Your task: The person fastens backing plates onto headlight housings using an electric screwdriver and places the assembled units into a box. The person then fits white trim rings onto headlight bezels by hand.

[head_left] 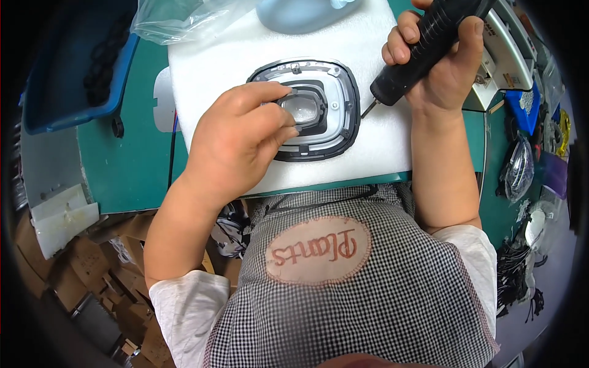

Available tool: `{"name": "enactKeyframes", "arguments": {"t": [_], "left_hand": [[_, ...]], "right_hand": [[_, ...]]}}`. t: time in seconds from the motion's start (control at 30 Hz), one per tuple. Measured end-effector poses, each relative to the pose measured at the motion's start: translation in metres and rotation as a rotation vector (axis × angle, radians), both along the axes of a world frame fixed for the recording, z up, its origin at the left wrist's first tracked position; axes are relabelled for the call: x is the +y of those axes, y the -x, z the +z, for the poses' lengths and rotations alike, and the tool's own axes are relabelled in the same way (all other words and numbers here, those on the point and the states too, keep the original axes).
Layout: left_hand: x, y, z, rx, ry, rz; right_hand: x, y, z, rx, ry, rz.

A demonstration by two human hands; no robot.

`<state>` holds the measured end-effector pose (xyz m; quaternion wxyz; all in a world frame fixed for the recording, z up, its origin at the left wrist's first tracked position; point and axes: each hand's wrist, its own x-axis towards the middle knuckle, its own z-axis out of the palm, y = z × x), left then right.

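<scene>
A rounded black-and-silver housing (335, 126) lies flat on a white foam pad (380, 156). At its middle is a dark oval ring around a translucent insert (302, 109). My left hand (236, 132) reaches over the housing's left side, fingers bent and closed on the ring's left edge; the fingertips lie along that edge. In my right hand (454, 67) is a black electric screwdriver (412, 58), its grip wrapped by the fingers. The thin bit (369, 110) slants down to the left, close to the housing's right rim. Whether the bit touches anything, I cannot tell.
A blue bin (64, 119) with dark parts stands at the left. Behind the housing lie a clear plastic bag (175, 24) and a smooth light-blue object (307, 17). A white machine (509, 52) and a small blue tray (526, 109) of tiny parts sit at the right.
</scene>
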<state>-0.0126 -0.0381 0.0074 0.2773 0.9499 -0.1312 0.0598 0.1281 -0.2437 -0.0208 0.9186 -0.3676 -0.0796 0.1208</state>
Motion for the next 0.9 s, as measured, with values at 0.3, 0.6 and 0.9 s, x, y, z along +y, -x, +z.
{"name": "enactKeyframes", "arguments": {"t": [0.3, 0.6, 0.9], "left_hand": [[-0.005, 0.003, -0.016, -0.098, -0.059, 0.018], [-0.010, -0.007, -0.013, -0.133, -0.243, 0.041], [0.004, -0.009, -0.010, -0.028, 0.008, -0.012]], "right_hand": [[0.001, 0.001, 0.000, -0.042, 0.017, 0.000], [0.009, -0.001, 0.000, 0.030, 0.472, -0.012], [0.013, -0.012, -0.018, -0.417, 0.900, -0.136]]}}
